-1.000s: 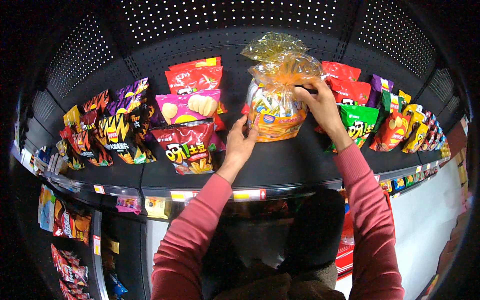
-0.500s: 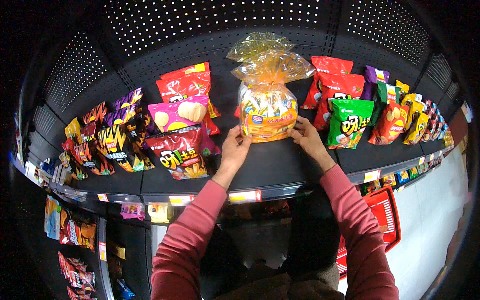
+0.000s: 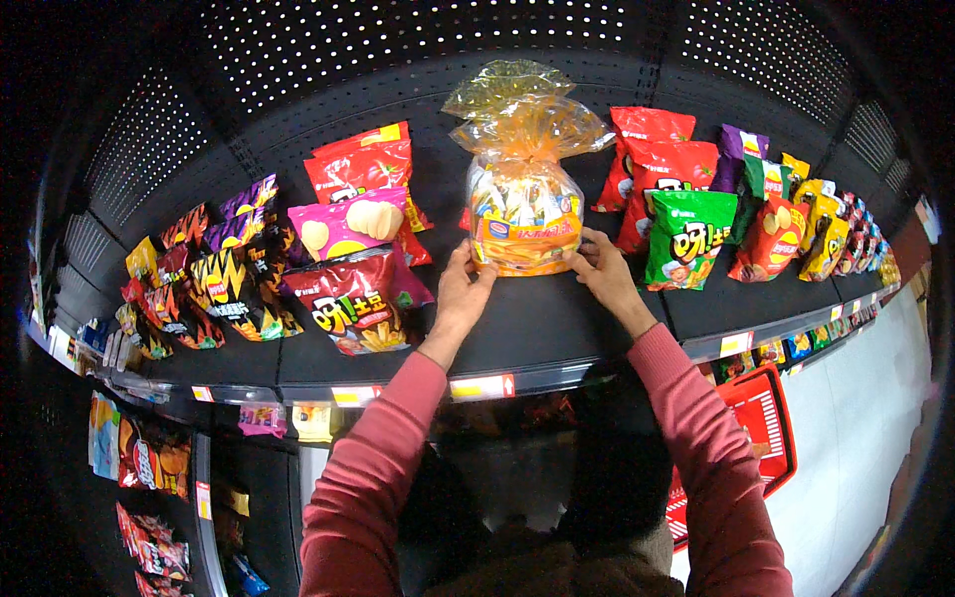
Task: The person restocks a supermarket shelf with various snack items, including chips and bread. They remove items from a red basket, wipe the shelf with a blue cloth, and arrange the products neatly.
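On the black shelf stands a clear plastic bag [image 3: 527, 211] of small wrapped snacks, with an orange and yellow band and a gathered, flared top. My left hand [image 3: 462, 295] pinches its lower left corner, thumb in front. At the lower right corner, my right hand [image 3: 605, 278] grips with thumb and fingers. A second bag with a yellowish, transparent top [image 3: 505, 88] rises behind the first; its body is mostly hidden. The bag is upright, its base at or very near the shelf surface.
Left of the bag stand a dark red chip bag [image 3: 348, 303] and a pink one [image 3: 348, 225]. To its right are a green chip bag [image 3: 690, 242] and red ones [image 3: 671, 164]. The shelf's front edge [image 3: 552, 376] carries price tags. A red shopping basket [image 3: 764, 423] is below right.
The whole scene sits slightly further left and higher in the picture. Both hands keep their hold on the bag's lower corners.
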Tool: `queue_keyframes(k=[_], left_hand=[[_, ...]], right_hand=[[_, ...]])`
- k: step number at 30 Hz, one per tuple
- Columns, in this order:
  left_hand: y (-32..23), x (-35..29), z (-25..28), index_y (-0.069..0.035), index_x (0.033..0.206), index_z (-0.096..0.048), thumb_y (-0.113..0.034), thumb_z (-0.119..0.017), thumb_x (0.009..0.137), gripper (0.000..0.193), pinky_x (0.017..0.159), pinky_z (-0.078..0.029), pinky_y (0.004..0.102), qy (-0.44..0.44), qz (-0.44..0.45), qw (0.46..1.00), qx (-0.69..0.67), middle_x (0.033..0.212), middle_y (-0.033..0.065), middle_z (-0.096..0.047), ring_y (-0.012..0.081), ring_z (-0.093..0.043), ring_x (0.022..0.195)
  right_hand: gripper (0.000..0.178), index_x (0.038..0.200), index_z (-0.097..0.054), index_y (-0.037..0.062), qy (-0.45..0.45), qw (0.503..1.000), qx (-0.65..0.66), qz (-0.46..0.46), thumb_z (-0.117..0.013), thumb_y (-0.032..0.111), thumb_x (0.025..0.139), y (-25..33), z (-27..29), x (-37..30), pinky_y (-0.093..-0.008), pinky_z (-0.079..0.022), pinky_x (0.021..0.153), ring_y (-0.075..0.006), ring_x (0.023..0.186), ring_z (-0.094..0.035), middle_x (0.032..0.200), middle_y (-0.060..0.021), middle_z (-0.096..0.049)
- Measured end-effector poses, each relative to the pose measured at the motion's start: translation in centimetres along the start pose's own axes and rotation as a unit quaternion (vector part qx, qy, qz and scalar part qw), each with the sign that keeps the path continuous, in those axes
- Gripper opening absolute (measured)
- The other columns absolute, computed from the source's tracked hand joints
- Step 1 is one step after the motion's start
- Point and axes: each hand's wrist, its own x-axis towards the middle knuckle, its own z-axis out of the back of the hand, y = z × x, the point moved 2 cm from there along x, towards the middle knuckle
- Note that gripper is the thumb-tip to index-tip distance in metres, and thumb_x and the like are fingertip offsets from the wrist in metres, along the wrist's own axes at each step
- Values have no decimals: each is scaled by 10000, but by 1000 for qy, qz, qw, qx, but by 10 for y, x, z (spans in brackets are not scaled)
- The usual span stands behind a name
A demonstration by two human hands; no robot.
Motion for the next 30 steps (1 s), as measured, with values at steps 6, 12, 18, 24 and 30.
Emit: queue_keyframes(k=[6, 12, 18, 24, 30], left_hand=[[-6, -20, -3, 72, 1282, -571, -201, -749, 899, 503, 878, -527, 338, -108, 38, 992, 55, 1177, 172, -646, 205, -645, 993], [-30, -54, 7, -69, 1198, -671, -338, -578, 1010, 341, 867, -526, 328, 110, 125, 984, -59, 1182, 76, -704, 177, -663, 1057], [-44, -61, -2, -100, 939, -685, -380, -603, 999, 297, 848, -454, 265, 233, 146, 961, 28, 1030, 13, -738, 91, -652, 960], [-44, -56, 0, -95, 1022, -713, -341, -597, 1016, 272, 812, -437, 217, 262, 164, 951, 23, 1018, -5, -739, 47, -636, 908], [-44, -52, 1, -83, 1073, -713, -319, -589, 1024, 271, 822, -440, 209, 281, 174, 943, 44, 1031, -1, -740, 50, -641, 916]], right_hand=[[459, 1318, -557, -11, -46, 996, -67, 34, -701, 221, 949, 28, 23, -30, -357, -557, 863, -264, 1010, -704, 1076, -191, -710], [218, 1186, -668, 16, -156, 975, -123, 103, -603, 136, 1017, 43, 77, -158, -262, -506, 725, -105, 881, -624, 965, -39, -666], [112, 984, -628, -3, -212, 957, -190, -50, -596, 104, 990, -46, 138, -313, -298, -501, 698, -144, 781, -616, 893, -89, -672], [327, 1118, -574, -32, -282, 877, -41, -388, -653, 257, 986, -160, 190, -455, -310, -539, 448, -176, 642, -653, 898, -116, -665], [728, 1295, -482, -62, -480, 807, -95, -330, -778, 455, 876, -215, 240, -456, -315, -536, 492, -169, 690, -631, 920, -125, -654]])
